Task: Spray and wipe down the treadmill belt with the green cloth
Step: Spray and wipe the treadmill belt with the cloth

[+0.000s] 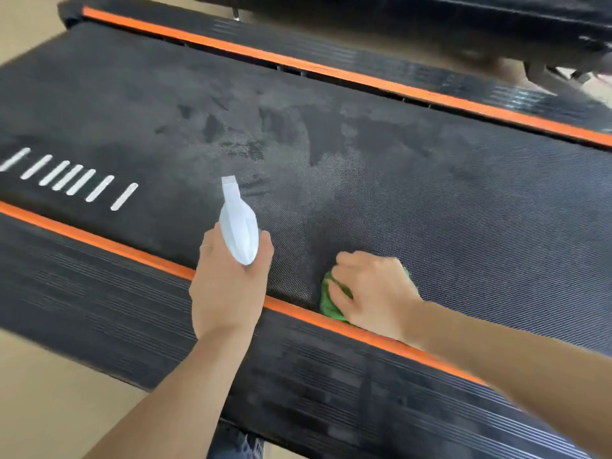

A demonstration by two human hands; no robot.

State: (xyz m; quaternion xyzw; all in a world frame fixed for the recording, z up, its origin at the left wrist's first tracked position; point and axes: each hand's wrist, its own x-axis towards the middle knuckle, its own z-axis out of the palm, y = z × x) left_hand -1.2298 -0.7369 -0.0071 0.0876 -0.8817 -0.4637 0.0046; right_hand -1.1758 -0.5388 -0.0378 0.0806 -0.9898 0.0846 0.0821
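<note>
Our right hand (374, 289) bunches the green cloth (331, 301) against the belt (430, 200), beside the near orange strip (132, 251). Our left hand (228, 286), just beside it, grips a white sprayer (239, 231). Beyond both, we see dark wet patches (251, 134) on the belt.

Green cloth (332, 301) mostly under right hand (371, 289)

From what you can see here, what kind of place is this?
Probably a gym or a home exercise room. A treadmill belt fills the view, with orange side strips and ribbed foot rails. More dark equipment stands behind it, though too blurred to identify.
</note>
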